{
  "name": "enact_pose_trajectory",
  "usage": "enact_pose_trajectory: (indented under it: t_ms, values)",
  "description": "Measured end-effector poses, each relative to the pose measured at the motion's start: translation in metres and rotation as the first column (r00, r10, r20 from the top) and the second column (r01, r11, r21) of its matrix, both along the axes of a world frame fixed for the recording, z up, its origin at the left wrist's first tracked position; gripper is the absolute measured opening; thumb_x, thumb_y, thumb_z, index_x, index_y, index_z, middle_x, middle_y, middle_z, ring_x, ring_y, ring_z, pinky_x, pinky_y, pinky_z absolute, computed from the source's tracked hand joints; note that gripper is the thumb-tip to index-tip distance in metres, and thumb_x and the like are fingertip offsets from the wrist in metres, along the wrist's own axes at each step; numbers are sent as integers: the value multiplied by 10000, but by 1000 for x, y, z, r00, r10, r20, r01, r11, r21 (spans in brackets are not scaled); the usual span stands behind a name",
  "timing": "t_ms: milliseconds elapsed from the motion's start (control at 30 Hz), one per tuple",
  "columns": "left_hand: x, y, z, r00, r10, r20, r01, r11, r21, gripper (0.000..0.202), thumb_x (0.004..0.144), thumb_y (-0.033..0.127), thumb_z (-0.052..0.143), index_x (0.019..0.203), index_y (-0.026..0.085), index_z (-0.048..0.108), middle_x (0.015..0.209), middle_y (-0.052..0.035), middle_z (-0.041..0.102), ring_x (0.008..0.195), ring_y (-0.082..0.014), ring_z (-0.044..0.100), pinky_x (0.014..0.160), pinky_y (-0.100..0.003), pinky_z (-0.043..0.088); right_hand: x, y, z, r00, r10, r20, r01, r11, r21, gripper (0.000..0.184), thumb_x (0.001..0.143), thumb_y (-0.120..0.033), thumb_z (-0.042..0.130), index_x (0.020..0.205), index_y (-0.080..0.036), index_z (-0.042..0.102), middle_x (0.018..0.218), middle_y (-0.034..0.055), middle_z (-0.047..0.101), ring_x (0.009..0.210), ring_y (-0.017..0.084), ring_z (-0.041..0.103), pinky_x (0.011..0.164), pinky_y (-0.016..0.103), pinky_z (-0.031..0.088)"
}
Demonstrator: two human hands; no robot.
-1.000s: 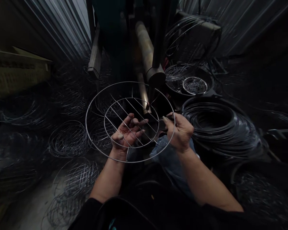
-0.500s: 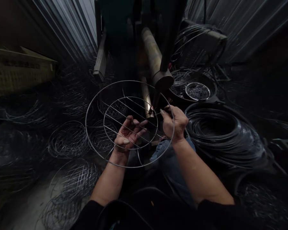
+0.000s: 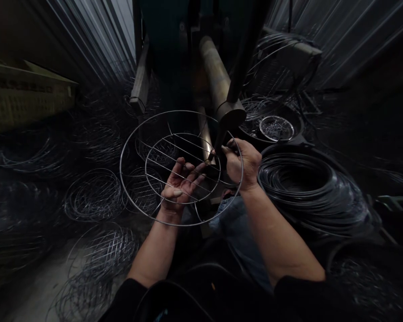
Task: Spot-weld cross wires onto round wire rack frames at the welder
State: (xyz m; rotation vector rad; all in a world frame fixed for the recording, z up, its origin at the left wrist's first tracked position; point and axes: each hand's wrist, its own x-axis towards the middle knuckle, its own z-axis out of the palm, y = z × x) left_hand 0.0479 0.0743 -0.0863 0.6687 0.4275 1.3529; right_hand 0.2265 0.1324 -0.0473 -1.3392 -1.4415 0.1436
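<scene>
A round wire rack [image 3: 147, 213], with an outer ring, a smaller inner ring and parallel cross wires, is held level in front of me. My left hand [image 3: 181, 183] is under it, palm up, its fingers bent and apart beneath the cross wires, bearing the rack. At the rack's right side my right hand [image 3: 242, 163] is closed in a pinch, thumb and forefinger around the end of a short wire that barely shows. The fingertips are close to the lower brass electrode [image 3: 206, 145], whose tip lies by the inner ring. Above hangs the thick upper electrode arm [image 3: 221, 87].
On my right stand a coil of dark wire [image 3: 298, 192] and a pan with a small bowl [image 3: 277, 128] of metal bits. Finished-looking wire racks [image 3: 94, 194] lie in piles at left. A yellow crate [image 3: 27, 96] is at far left, a bracket [image 3: 140, 85] behind.
The rack has tilted slightly, its near edge rising. My right hand has shifted a little up and left, toward the electrode. The left hand stays under the rack.
</scene>
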Motion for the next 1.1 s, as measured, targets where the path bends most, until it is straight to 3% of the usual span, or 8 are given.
enact_pose_trajectory:
  t_ms: [167, 267, 333, 400, 533, 600, 733, 1100]
  values:
    - [3, -3, -3, 1000, 21, -7, -21, 1000, -6, 725, 435, 344, 855, 1126, 395, 640, 1143, 5, 627, 1328, -375, 421, 1094, -541, 355, -2, 3, 1, 998, 18, -62, -22, 998, -60, 115, 715, -160, 631, 625, -205, 575, 648, -23, 574, 649, 146, 534, 683, 298, 448]
    - [4, -7, -4, 999, 25, -24, -26, 999, -23, 742, 441, 353, 856, 1143, 401, 621, 1179, 2, 618, 1328, -364, 420, 1086, -539, 362, 0, 4, -1, 970, 80, -231, -107, 988, -108, 94, 722, -198, 647, 638, -204, 605, 608, -37, 549, 586, 123, 501, 624, 283, 437]
    - [5, -9, -4, 999, 27, -35, -28, 999, -35, 737, 471, 359, 844, 1166, 403, 602, 1220, -1, 600, 1307, -343, 446, 1075, -528, 372, 5, -3, -4, 901, 146, -409, -222, 964, -145, 31, 705, -224, 670, 712, -208, 645, 610, -46, 559, 524, 105, 475, 542, 262, 418]
    - [5, -11, -4, 999, 24, -34, -25, 999, -38, 733, 496, 362, 835, 1186, 398, 589, 1241, -2, 588, 1264, -315, 489, 1053, -500, 395, 14, -18, -9, 791, 197, -579, -343, 927, -154, 150, 659, -226, 713, 804, -212, 677, 663, -39, 612, 509, 99, 492, 497, 249, 413]
    - [4, -10, -4, 1000, 1, -8, -2, 1000, -17, 763, 480, 333, 852, 1197, 381, 596, 1233, -2, 598, 1143, -257, 566, 968, -412, 455, 24, -63, -19, 633, 238, -736, -491, 859, -144, 292, 590, -168, 786, 867, -219, 711, 805, 5, 698, 706, 158, 633, 643, 294, 518]
    - [4, -10, -3, 1000, 5, 5, -5, 1000, -10, 766, 470, 318, 858, 1192, 370, 607, 1220, -1, 609, 1099, -232, 581, 920, -363, 476, 21, -80, -22, 638, 236, -733, -461, 879, -118, 230, 623, -183, 796, 836, -222, 722, 809, 7, 694, 730, 161, 637, 669, 304, 527]
    - [4, -9, -2, 1000, 6, 15, -6, 1000, -20, 739, 474, 283, 853, 1175, 357, 629, 1195, 5, 625, 1062, -201, 590, 875, -304, 484, 7, -91, -22, 732, 198, -652, -310, 949, -60, 72, 700, -222, 764, 753, -212, 716, 753, -7, 653, 569, 104, 554, 548, 264, 467]
    - [1, -9, -3, 998, -11, -60, 10, 1000, -29, 788, 460, 330, 857, 1201, 374, 592, 1302, -15, 578, 1199, -278, 541, 942, -379, 456, 4, -91, -15, 796, 99, -597, -223, 965, -137, 92, 666, -251, 751, 714, -197, 695, 680, -18, 646, 451, 86, 487, 445, 252, 399]
